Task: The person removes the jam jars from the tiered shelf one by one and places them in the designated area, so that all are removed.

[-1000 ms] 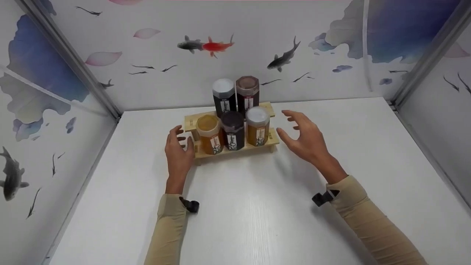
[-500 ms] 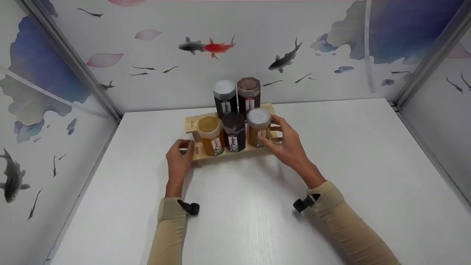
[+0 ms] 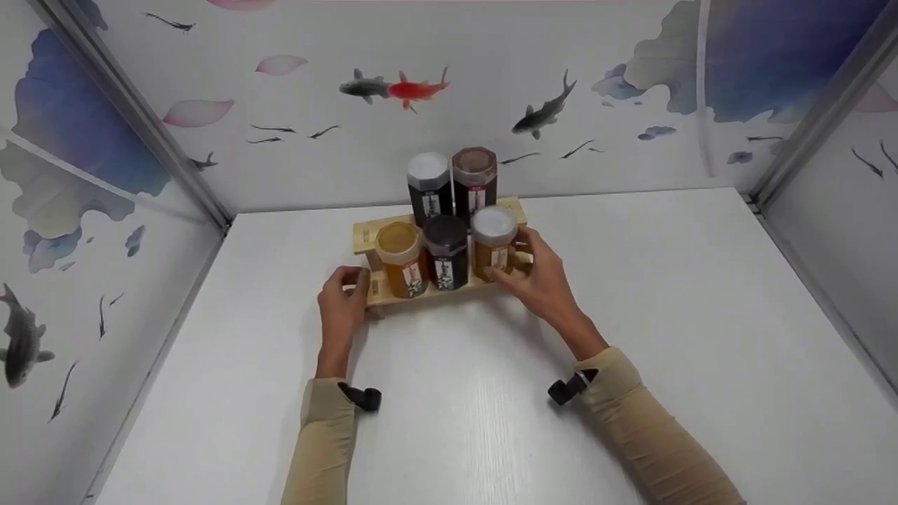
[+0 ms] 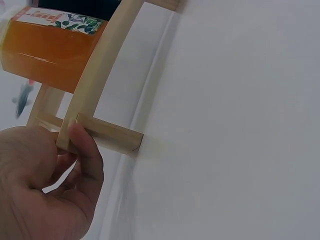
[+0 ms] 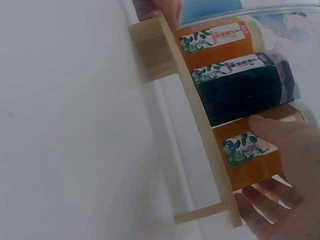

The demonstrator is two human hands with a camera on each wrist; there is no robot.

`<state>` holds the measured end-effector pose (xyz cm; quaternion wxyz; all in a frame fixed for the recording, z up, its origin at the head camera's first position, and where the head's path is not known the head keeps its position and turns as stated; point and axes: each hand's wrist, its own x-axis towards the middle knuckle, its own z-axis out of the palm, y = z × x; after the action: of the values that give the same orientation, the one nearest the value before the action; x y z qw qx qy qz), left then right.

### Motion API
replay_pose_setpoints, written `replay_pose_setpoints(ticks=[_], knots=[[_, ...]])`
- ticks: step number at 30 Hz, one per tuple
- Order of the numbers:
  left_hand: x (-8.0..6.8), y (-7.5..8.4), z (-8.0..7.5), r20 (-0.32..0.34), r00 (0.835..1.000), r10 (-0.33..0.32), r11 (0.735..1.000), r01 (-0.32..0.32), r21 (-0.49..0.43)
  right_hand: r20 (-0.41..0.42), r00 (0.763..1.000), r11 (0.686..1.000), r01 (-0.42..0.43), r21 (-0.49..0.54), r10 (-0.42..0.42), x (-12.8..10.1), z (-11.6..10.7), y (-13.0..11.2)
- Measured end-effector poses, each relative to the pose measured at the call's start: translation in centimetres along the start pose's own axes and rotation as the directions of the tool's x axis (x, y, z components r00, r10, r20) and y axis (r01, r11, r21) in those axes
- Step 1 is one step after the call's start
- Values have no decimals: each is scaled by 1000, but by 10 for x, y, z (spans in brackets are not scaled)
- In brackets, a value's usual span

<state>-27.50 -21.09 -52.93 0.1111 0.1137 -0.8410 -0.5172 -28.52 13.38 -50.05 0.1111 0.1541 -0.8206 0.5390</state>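
A two-tier wooden rack point(image 3: 370, 237) stands at the back of the table. My left hand point(image 3: 342, 305) pinches the left end of its lower shelf between thumb and fingers, as the left wrist view point(image 4: 55, 195) also shows. My right hand point(image 3: 548, 287) grips the front right jar point(image 3: 484, 258), amber with a white lid, thumb across the label and fingers around the far side. The right wrist view shows this jar point(image 5: 255, 157) standing on the lower shelf point(image 5: 200, 112). Beside it are a dark jar point(image 3: 445, 242) and an amber, yellow-topped jar point(image 3: 401, 270).
On the upper tier stand a dark, white-lidded jar point(image 3: 428, 184) and a dark, brown-topped jar point(image 3: 475, 175). The back wall point(image 3: 295, 168), printed with fish and petals, rises close behind the rack. White table surface point(image 3: 449, 393) stretches in front, with side walls left and right.
My right hand has moved left from beside the rack and taken hold of the front right jar. My left hand has closed onto the shelf's left end. The jars stay in place.
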Motion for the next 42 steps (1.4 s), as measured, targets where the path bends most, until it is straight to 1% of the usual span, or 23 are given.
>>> replay_pose_setpoints(ticks=[7, 9, 15, 21, 26, 32, 35, 37, 39, 42], knots=[[-1, -2, 1, -10, 1000, 20, 1000, -20, 9, -4, 1000, 1000, 4, 26, -3, -2, 2, 3], [-2, -2, 1, -11, 1000, 21, 1000, -21, 9, -16, 1000, 1000, 12, 12, -12, -2, 2, 3], [-1, -2, 0, 9, 1000, -13, 1000, 14, -2, -65, 997, 999, 30, -31, -32, -1, -2, 4], [-2, -2, 0, 20, 999, -46, 999, 46, 11, -105, 994, 997, 11, -72, -18, 0, -9, 7], [-2, -2, 0, 19, 999, -48, 999, 48, 5, -145, 989, 997, -20, -75, 9, 4, -24, 13], [-2, -2, 0, 16, 999, -32, 999, 32, -6, -216, 972, 992, -107, -64, 91, 7, -52, 23], [-2, -2, -1, 16, 1000, -15, 999, 15, -30, -224, 961, 982, -181, -50, 166, 7, -66, 30], [-1, -2, -1, 18, 1000, -12, 999, 13, -43, -195, 954, 968, -245, -58, 230, 6, -73, 35], [-1, -2, -1, 19, 1000, -16, 999, 17, -38, -148, 946, 950, -302, -74, 289, 5, -77, 39], [-2, -3, -1, 15, 1000, -22, 999, 23, -24, -85, 938, 930, -345, -126, 336, 4, -79, 44]])
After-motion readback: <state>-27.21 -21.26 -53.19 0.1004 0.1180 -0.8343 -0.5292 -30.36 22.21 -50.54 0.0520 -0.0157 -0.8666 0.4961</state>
